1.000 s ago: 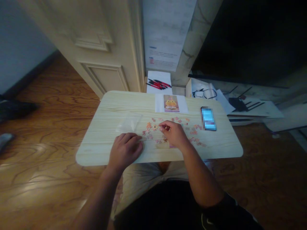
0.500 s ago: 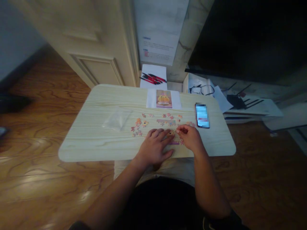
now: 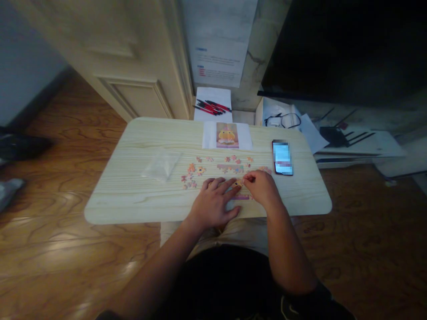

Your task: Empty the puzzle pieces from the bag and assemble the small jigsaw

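Note:
My left hand (image 3: 213, 202) lies flat over the near middle of the table, fingers spread, its fingertips on a small joined patch of jigsaw pieces (image 3: 238, 182). Close to its fingertips, my right hand (image 3: 262, 186) is closed in a pinch at the patch's right side; whatever it pinches is too small to make out. A purple joined strip (image 3: 240, 197) shows below the left fingers. Beyond the hands lies another joined strip (image 3: 230, 168) of pieces. Loose jigsaw pieces (image 3: 191, 168) are scattered to the left, with several more (image 3: 233, 158) at the back.
A printed picture sheet (image 3: 227, 135) lies at the table's back edge. The phone (image 3: 282, 158) is on the right, a clear plastic bag (image 3: 162, 164) on the left. Red and black pens (image 3: 212, 107) rest on white paper behind the table (image 3: 110, 195).
My right hand has shifted slightly left, toward the left fingertips. My left hand stays nearly in place. The whole view has tilted a little.

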Action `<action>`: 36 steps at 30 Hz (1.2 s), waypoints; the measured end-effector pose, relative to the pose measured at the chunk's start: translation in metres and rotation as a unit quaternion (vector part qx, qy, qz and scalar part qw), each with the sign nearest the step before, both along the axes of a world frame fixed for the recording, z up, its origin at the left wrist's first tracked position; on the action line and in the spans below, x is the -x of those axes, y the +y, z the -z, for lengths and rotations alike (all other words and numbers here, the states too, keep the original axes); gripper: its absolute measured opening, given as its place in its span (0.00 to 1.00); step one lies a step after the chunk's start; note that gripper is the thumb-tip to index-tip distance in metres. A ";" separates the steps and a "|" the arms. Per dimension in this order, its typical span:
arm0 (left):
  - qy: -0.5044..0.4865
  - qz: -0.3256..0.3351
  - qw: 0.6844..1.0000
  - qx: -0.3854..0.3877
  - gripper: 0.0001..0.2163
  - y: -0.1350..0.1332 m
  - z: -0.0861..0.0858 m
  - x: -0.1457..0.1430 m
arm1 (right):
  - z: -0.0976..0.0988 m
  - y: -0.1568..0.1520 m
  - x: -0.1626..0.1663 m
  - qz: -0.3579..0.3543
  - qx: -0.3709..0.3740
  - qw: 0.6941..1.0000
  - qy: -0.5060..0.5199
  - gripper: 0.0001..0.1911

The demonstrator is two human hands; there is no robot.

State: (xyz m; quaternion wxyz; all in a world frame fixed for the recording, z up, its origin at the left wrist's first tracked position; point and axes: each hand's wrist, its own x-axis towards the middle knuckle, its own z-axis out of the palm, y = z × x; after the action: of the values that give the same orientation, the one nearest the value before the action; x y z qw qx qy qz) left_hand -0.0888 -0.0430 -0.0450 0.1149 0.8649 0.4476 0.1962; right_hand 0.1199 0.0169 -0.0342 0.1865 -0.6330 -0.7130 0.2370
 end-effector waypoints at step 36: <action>0.004 -0.068 0.998 0.014 0.29 -0.003 -0.004 -0.001 | 0.011 -0.003 -0.012 -0.040 -0.081 0.996 0.013 0.08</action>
State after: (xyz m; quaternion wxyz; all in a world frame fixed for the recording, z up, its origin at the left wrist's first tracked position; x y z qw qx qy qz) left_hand -0.0882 -0.0464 -0.0409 0.1115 0.8316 0.5083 0.1938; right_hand 0.1317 0.0137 -0.0451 0.2362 -0.5837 -0.7522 0.1940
